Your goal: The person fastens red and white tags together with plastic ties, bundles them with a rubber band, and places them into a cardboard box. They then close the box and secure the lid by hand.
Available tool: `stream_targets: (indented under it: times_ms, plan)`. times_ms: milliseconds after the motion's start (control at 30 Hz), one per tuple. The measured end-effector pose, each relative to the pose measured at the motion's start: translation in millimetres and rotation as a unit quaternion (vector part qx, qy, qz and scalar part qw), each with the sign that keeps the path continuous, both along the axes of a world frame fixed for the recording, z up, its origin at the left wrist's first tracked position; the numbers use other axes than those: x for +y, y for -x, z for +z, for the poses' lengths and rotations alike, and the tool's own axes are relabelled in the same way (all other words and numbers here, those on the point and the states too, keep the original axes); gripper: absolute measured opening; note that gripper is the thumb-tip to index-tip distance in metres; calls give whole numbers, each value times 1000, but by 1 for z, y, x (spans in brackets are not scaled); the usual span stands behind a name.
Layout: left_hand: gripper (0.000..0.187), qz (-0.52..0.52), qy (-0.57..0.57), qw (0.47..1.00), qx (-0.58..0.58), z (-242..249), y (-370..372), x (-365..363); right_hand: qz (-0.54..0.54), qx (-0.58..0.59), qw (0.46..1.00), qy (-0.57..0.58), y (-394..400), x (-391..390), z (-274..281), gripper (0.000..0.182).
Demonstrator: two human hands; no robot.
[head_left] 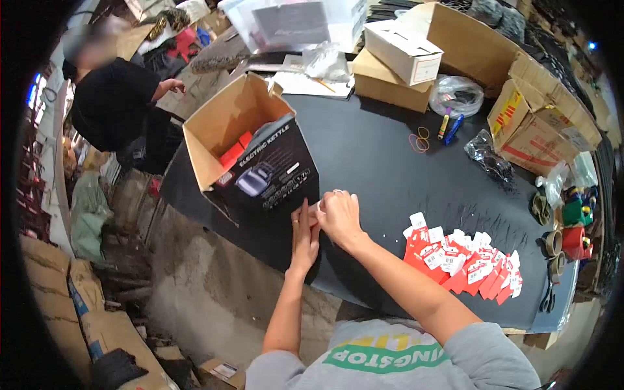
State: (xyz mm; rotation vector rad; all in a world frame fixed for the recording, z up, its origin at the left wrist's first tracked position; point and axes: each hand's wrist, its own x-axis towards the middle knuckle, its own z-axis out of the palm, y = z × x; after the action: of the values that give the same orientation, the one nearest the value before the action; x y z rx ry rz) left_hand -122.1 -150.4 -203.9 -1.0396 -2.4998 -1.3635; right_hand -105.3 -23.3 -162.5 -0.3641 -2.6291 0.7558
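My left hand is at the table's near edge, its fingers stretched out and pointing away from me. Against its fingertips and thumb presses my right hand, which has its fingers curled in. Whatever lies between the hands is too small or hidden to make out. Just beyond them, a black electric kettle box stands with its top flaps up, and some red pieces show inside. To the right of my right hand, a spread pile of red and white tags lies on the black table.
Cartons, a clear plastic bin and a torn cardboard box line the far side. Cutters, rubber bands, tape rolls and scissors lie rightward. Another person stands at the left.
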Motion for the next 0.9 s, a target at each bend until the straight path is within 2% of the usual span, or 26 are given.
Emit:
stream_targets:
  times_ms: [67, 133, 200, 267, 467, 533, 600, 667, 733, 800, 867, 900]
  plan:
    - [65, 19, 22, 999, -38, 2, -2, -3, -27, -6, 999, -35, 8, -5, 2, 18]
    - [61, 19, 5, 999, -43, 4, -4, -4, -1, -107, 994, -25, 8, -7, 19, 19]
    - [57, 24, 25, 999, 20, 3, -1, -3, -21, -82, 996, -36, 9, -10, 14, 17]
    - [55, 30, 25, 999, 34, 6, -4, -1, 1, -140, 990, -4, 10, -8, 21, 17]
    - [54, 39, 16, 997, 64, 14, -2, 5, -9, -149, 988, 27, 2, -5, 16, 14]
    - [55, 20, 37, 997, 60, 19, 2, 4, 19, -101, 993, 57, 0, -3, 8, 14]
    - [53, 4, 56, 995, 82, 19, 7, 1, 39, -107, 988, 105, 5, 8, -2, 11]
    - [57, 14, 46, 998, 47, 24, 9, 1, 109, -67, 961, 245, 3, 23, -6, 15]
    - [55, 28, 63, 997, 29, 32, 11, 2, 96, -18, 914, 393, -7, 31, 6, 18]
    - [51, 27, 76, 997, 18, 36, 13, 5, 147, 14, 841, 520, -8, 38, -5, 12]
    - [53, 36, 80, 996, 24, 38, 15, 8, 183, -19, 803, 567, -17, 44, 0, 13]
    - [53, 47, 81, 995, 29, 40, 14, 9, 183, -19, 803, 567, -23, 46, 9, 13]
